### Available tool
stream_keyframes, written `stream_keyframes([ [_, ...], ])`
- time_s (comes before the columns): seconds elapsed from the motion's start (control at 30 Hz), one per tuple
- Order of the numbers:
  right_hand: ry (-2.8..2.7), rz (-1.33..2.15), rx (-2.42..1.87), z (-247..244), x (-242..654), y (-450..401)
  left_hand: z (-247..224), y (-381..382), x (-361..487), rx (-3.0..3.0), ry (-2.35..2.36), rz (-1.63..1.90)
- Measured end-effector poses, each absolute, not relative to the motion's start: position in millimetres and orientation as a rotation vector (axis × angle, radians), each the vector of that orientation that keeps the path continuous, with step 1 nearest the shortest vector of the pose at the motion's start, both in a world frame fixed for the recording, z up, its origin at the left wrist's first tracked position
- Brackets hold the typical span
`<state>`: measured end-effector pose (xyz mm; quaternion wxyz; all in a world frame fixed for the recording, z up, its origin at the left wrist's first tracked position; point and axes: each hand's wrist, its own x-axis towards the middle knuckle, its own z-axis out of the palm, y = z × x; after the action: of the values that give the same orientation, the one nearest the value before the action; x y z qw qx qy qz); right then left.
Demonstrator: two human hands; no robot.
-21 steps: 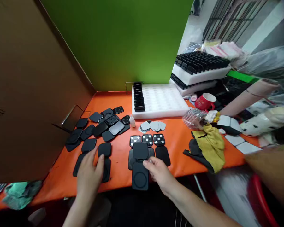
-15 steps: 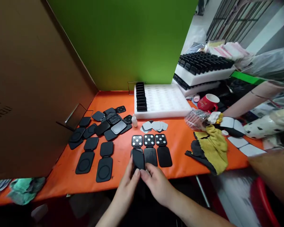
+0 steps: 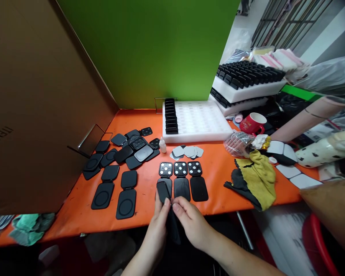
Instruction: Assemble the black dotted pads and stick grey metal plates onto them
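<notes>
A black hinged folding pad is held between both hands at the table's front edge, tilted, its lower panel hanging toward my lap. My left hand is closed around its left side, thumb on the front. On the other side my right hand pinches it near the hinge. Just beyond lie three opened pads in a row, the rightmost pad fully visible; their upper panels carry white dots. Behind these is a loose pile of grey rounded plates. A small white dropper bottle stands to their left.
Several black pads lie on the orange table at left, some heaped. A white foam tray with one column of black pieces sits at the back. Rightward are a yellow cloth, red mug and stacked trays. A cardboard wall stands left.
The pad in my hands has turned: its upper panel tips left and lower, and its lower panel now shows hanging between my hands. Both hands stay near the same spot.
</notes>
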<state>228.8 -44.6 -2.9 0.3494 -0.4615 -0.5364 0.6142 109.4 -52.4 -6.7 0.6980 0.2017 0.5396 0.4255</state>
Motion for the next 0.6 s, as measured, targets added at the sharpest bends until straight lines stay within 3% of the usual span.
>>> stream_keyframes([
  [0.13,-1.155,1.890,-1.004,-2,229,-45,-1,-57,107,0.301,1.098,0.868],
  [0.27,-0.960,1.935,-1.003,-2,232,-39,3,-57,97,0.128,0.834,0.799],
  [0.43,-1.484,1.436,-1.355,9,244,-32,7,-55,95,0.157,0.970,0.760],
  [0.6,-1.931,1.092,-1.514,23,249,-29,7,-61,102,0.794,1.216,0.720],
])
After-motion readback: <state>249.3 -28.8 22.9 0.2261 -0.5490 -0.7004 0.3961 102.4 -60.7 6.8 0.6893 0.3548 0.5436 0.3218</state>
